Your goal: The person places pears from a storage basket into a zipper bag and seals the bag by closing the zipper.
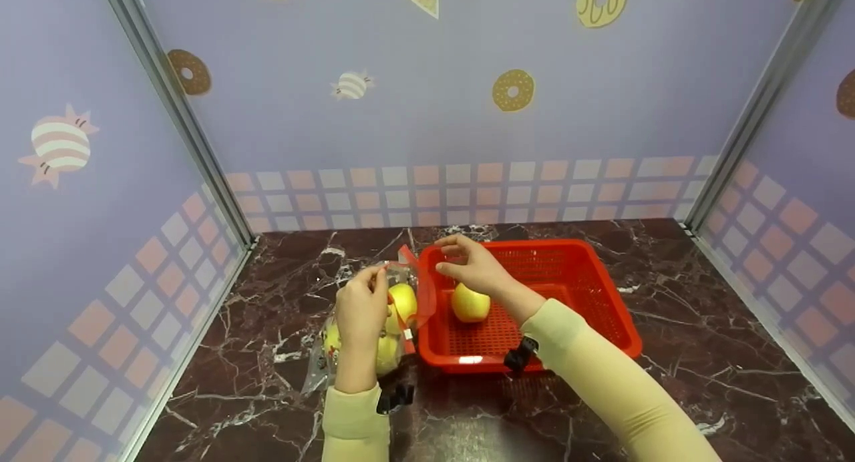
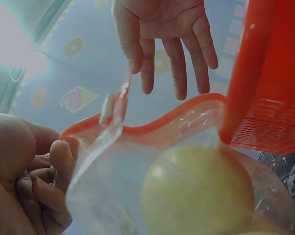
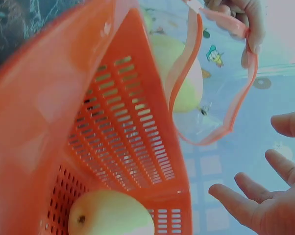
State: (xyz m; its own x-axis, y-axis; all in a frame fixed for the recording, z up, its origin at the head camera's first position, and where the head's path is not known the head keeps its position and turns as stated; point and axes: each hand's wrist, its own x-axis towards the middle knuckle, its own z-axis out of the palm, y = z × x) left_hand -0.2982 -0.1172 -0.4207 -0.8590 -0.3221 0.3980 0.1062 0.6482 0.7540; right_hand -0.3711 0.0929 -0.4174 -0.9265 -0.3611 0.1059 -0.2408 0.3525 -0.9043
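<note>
left hand: left hand (image 1: 361, 308) pinches the near side of the orange zip rim of the clear plastic zip bag (image 1: 374, 315), fingers curled tight on it; in the left wrist view the curled fingers (image 2: 49, 181) sit at the rim's left end.
right hand: right hand (image 1: 471, 265) hovers over the bag mouth, fingers spread and relaxed, holding nothing; in the left wrist view the fingertips (image 2: 179, 73) hang just above the rim, not touching.
bag: lies on the table just left of the basket, mouth held open and up, its rim against the basket's left wall.
fruit in bag: round yellow-green fruit (image 2: 196, 191) inside the bag, below the rim, right of the left hand's pinch; head view shows at least two fruits in the bag, partly hidden by the hand.
basket: red perforated plastic basket (image 1: 588, 282) on the table, under the right wrist.
fruit in basket: one loose yellow-green fruit (image 1: 470, 303) on the basket floor near its left wall, just below the right hand, apart from it.
table: dark marble-pattern tabletop (image 1: 701, 355).
walls: lilac walls with doughnut and sweet prints (image 1: 513, 90).
</note>
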